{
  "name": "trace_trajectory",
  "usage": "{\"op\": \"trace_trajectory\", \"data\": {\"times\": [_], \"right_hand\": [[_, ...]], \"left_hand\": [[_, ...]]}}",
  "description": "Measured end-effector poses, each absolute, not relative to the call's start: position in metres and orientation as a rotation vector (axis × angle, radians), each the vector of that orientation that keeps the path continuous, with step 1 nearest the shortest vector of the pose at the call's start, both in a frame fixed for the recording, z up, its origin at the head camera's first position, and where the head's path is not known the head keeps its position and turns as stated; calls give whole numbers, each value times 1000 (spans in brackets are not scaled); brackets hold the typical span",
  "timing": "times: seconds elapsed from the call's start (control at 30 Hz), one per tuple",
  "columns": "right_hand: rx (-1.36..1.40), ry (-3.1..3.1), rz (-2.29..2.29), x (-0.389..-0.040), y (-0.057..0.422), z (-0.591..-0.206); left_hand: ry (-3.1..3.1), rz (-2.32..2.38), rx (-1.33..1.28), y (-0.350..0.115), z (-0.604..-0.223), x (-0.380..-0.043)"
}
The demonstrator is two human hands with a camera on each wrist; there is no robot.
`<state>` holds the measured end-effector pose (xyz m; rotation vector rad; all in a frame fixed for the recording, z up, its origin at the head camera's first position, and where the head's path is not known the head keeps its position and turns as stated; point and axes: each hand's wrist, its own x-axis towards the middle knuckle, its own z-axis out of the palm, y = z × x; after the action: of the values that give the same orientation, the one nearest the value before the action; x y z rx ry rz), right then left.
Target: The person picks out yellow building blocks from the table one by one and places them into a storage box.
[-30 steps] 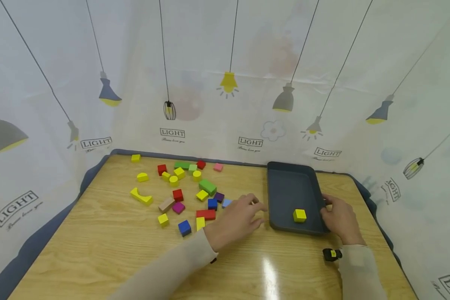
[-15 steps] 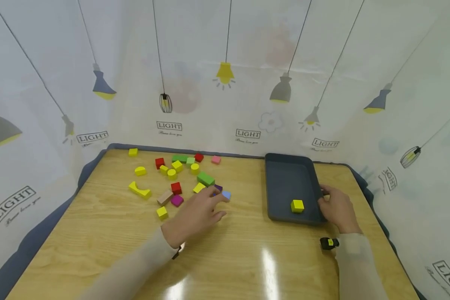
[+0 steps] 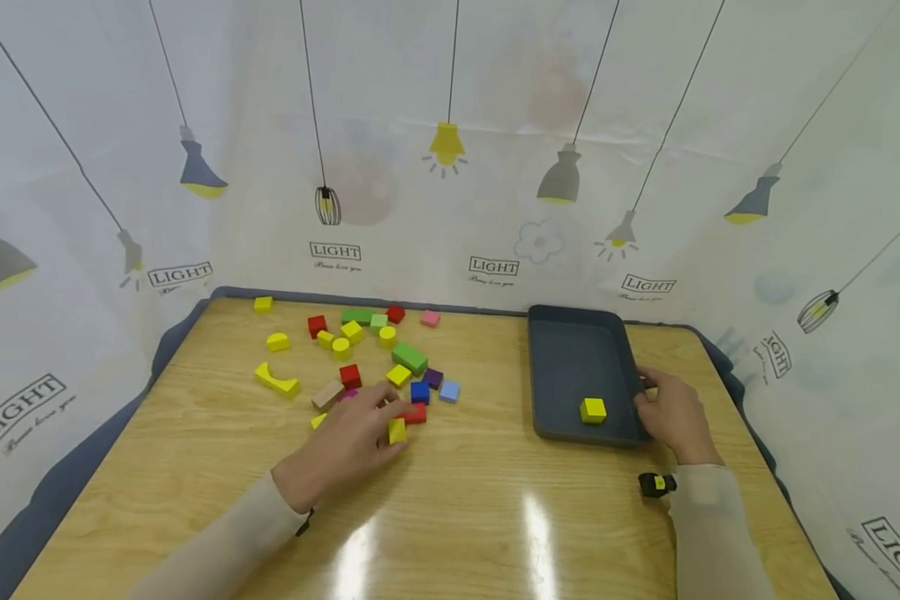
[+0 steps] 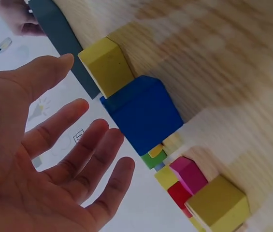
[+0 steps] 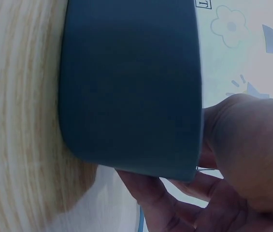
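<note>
My left hand (image 3: 345,442) hovers over the front of the loose toy blocks, fingers spread and loosely bent. In the left wrist view a blue cube (image 4: 143,113) lies just past its fingertips, apart from them, with a yellow block (image 4: 108,66) beside it. That cube is hidden under the hand in the head view, where the yellow block (image 3: 397,430) and a red block (image 3: 416,413) show by the fingers. My right hand (image 3: 678,417) grips the right edge of a dark grey tray (image 3: 581,358). One yellow cube (image 3: 592,410) sits in the tray's near part.
Several more blocks are scattered on the left of the wooden table (image 3: 480,500), among them a green block (image 3: 409,358), a light blue one (image 3: 449,392) and a yellow arch (image 3: 276,381). A printed curtain (image 3: 420,208) stands behind the table.
My left hand has moved left from beside the tray to the front blocks. The right hand stays on the tray, and the yellow cube stays inside. The head view has shifted slightly.
</note>
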<state>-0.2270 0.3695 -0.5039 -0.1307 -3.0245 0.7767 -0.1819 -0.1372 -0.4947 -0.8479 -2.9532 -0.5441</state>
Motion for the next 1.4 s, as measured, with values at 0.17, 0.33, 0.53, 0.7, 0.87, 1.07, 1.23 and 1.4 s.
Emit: {"op": "trace_trajectory", "data": {"times": [0.17, 0.33, 0.53, 0.7, 0.87, 1.07, 1.23, 1.4], "right_hand": [[-138, -3026, 777, -227, 369, -503], [-144, -3030, 791, -228, 370, -505], [-141, -3034, 799, -229, 370, -504], [-144, -3040, 792, -231, 371, -504], [-144, -3043, 797, -230, 372, -505], [-133, -3030, 797, -229, 372, -505], [-140, -3036, 795, -229, 372, -506], [-146, -3046, 781, -230, 372, -506]], "left_hand": [[-2976, -543, -868, -140, -496, -180], [-2991, -524, -865, -141, -499, -180], [-2989, -529, -886, -142, -501, -179], [-2974, -544, -905, -141, -502, -178], [-2955, -571, -918, -141, -504, -176], [-2946, -597, -911, -140, -505, -176], [-2943, -621, -895, -138, -503, -176], [-2912, -625, -895, -133, -499, -176]]}}
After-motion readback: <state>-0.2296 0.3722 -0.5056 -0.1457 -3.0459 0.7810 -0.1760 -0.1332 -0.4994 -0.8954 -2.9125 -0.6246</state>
